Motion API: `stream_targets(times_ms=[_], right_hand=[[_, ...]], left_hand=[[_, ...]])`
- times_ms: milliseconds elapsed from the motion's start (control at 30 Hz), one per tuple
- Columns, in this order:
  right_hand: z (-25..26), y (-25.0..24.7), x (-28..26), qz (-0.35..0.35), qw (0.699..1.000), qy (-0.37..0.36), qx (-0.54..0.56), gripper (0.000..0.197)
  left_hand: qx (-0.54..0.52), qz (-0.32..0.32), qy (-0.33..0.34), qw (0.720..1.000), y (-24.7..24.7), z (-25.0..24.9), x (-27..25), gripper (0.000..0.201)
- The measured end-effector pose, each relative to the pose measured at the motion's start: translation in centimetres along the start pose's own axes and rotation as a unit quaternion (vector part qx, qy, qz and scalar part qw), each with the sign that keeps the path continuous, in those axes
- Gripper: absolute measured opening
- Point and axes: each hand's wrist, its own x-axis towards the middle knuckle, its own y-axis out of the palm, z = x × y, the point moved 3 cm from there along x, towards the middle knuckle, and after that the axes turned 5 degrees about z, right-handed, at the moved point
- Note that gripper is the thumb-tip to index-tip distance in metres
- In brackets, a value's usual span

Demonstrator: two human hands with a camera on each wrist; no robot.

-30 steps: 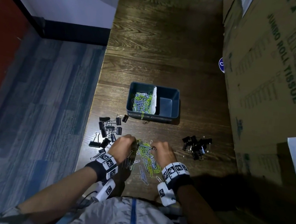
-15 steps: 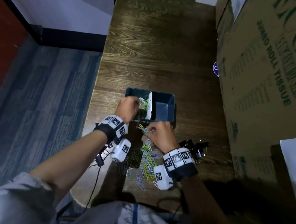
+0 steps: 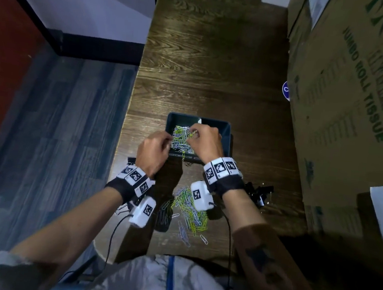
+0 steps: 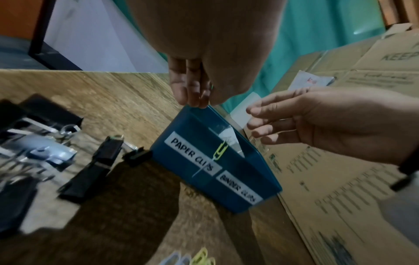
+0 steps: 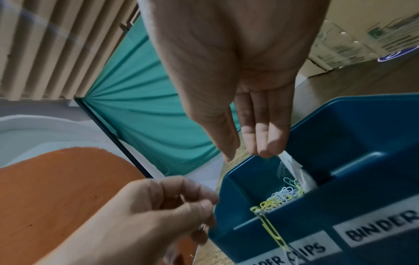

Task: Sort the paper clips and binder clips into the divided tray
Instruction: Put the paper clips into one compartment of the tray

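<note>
The blue divided tray (image 3: 227, 125) stands mid-table, its front wall labelled PAPER CLIPS and BINDER CLIPS. Coloured paper clips (image 3: 181, 139) fill its left compartment, and one yellow clip (image 5: 272, 231) hangs over the front wall. My right hand (image 3: 194, 131) hovers above that compartment beside the white divider, fingers straight and pointing down (image 5: 258, 150), nothing between them. My left hand (image 3: 168, 140) sits at the tray's left rim with thumb and fingers pinched together; a sliver of green clip shows between them in the left wrist view. A loose paper clip pile (image 3: 191, 205) lies between my wrists.
Black binder clips (image 3: 258, 193) lie right of my right wrist, and more (image 4: 97, 161) lie left of the tray. Large cardboard boxes (image 3: 341, 112) wall off the table's right side. The table's left edge (image 3: 126, 127) drops to the floor.
Both hands left the loose pile and rose to the tray. Since half a second ago the right hand has moved over the paper clip compartment, and the left has drawn back to the tray's left rim.
</note>
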Motion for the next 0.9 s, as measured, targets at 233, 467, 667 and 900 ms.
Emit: stream_targets(times_ms=[233, 467, 667, 900], right_hand=[[-7.0, 3.7, -6.0, 0.057, 0.997, 0.045, -0.011, 0.006], [-14.1, 8.8, -13.0, 0.259, 0.944, 0.133, -0.155, 0.093], [-13.7, 11.2, -15.1, 0.269, 0.945, 0.066, -0.175, 0.077], [-11.2, 11.4, -13.8, 0.144, 0.986, 0.078, -0.035, 0.062]], left_hand=[[0.041, 0.22, 0.019, 0.974, 2.8, 0.5, -7.8, 0.018], [0.154, 0.412, -0.041, 0.897, 5.2, 2.9, -13.7, 0.085], [0.137, 0.372, -0.019, 0.918, 6.1, 3.2, -14.5, 0.071], [0.028, 0.31, 0.016, 0.95, 7.2, 1.5, -12.8, 0.044]])
